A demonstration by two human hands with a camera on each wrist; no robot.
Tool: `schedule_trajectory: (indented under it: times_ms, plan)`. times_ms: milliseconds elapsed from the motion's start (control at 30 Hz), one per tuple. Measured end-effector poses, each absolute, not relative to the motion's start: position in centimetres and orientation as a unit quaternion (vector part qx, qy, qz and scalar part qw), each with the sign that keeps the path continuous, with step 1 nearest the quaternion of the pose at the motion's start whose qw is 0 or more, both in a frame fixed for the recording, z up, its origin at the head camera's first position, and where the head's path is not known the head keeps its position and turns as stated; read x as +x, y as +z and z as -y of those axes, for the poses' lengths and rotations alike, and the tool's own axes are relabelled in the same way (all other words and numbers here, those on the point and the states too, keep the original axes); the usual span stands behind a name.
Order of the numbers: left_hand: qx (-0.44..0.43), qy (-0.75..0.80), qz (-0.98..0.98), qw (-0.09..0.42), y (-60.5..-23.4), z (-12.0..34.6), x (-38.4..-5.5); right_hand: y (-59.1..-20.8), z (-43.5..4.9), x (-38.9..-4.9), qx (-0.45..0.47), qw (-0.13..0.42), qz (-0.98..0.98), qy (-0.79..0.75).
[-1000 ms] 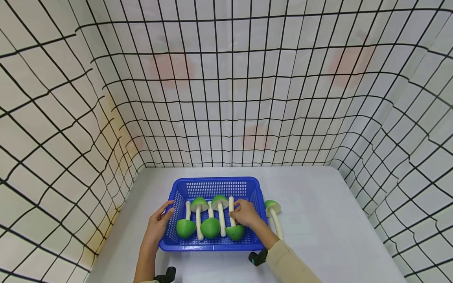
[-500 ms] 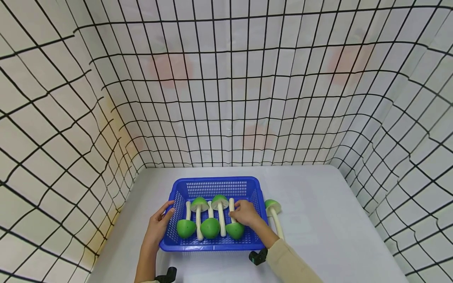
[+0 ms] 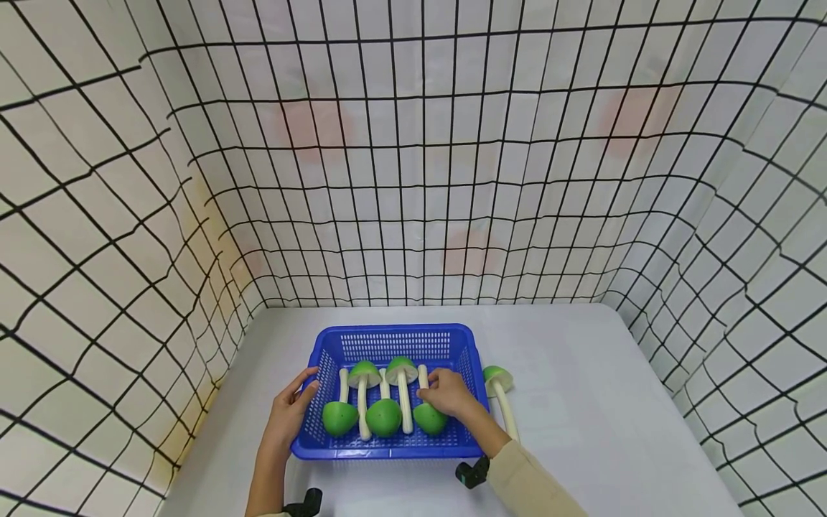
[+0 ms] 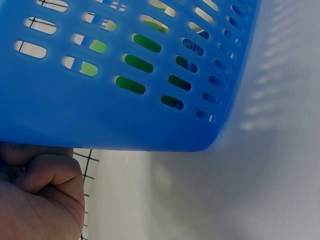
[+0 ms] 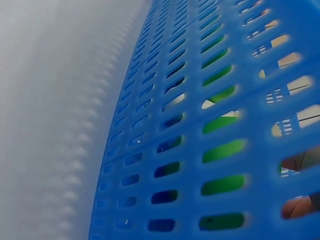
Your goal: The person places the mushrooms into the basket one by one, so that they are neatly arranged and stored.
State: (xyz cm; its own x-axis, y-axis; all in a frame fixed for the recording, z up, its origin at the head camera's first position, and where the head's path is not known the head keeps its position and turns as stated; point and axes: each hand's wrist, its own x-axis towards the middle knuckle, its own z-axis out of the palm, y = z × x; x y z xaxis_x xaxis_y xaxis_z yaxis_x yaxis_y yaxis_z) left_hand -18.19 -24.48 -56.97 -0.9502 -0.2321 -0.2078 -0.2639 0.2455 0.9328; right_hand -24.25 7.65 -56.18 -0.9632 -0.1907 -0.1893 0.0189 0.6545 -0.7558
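Note:
A blue plastic basket (image 3: 375, 454) holds several toy mushrooms with green caps and white stems, laid side by side in alternating directions. My right hand (image 3: 450, 392) reaches over the basket's right part and pinches the stem of the rightmost mushroom (image 3: 429, 419) inside, its cap toward me. At the left rim is my left hand (image 3: 288, 412), fingers and thumb on the edge; the left wrist view shows bent fingers (image 4: 47, 175) against the rim. Through the slots in the right wrist view, green caps (image 5: 223, 151) and bits of the right fingers (image 5: 297, 207) show.
Just outside the basket's right side, one more mushroom (image 3: 500, 391) lies on the white table (image 3: 594, 416), its cap away from me. Black netting (image 3: 439, 179) over white walls encloses the back and both sides.
The rightmost mushroom has slid slightly toward me, its stem end now lower in view, with the right hand still pinching it. The left hand and the basket stay put.

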Motion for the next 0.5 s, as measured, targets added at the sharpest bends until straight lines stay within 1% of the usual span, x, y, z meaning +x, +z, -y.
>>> schedule_trajectory:
  times_ms: [300,500]
  plan:
    - [-0.147,0.587,-0.796,0.01,-56.66,24.65,-18.44,-56.07,-7.78,-24.2,-0.053,0.109,-0.907,-0.404]
    - [-0.156,0.593,-0.79,0.025,-56.64,24.72,-18.29,-55.84,-7.94,-23.65,-0.069,0.1,-0.904,-0.41]
